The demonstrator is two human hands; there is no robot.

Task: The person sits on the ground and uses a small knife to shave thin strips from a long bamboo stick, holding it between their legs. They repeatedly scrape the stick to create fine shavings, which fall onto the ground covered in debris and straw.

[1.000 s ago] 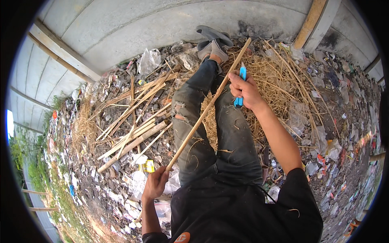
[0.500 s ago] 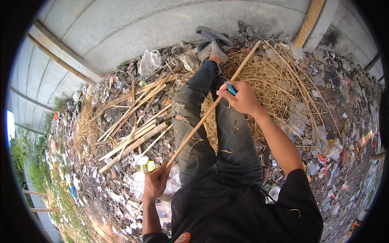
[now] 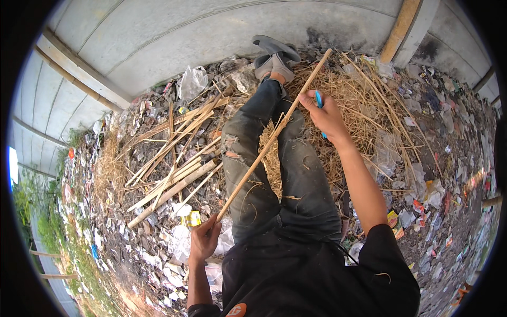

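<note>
Bamboo stick (image 3: 264, 148): long, thin, tan, straight, slanting across legs (image 3: 296, 174).

Single head-worn fisheye view, close, facing downward

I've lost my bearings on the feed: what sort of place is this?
Likely an outdoor, litter-strewn yard beside a grey concrete panel wall. Pale split cane strips, dry yellow straw and scattered plastic scraps cover the dirt ground.

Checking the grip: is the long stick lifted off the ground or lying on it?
Lifted. The stick slants across the legs, its low end in the left hand, the right hand near its top.
</note>
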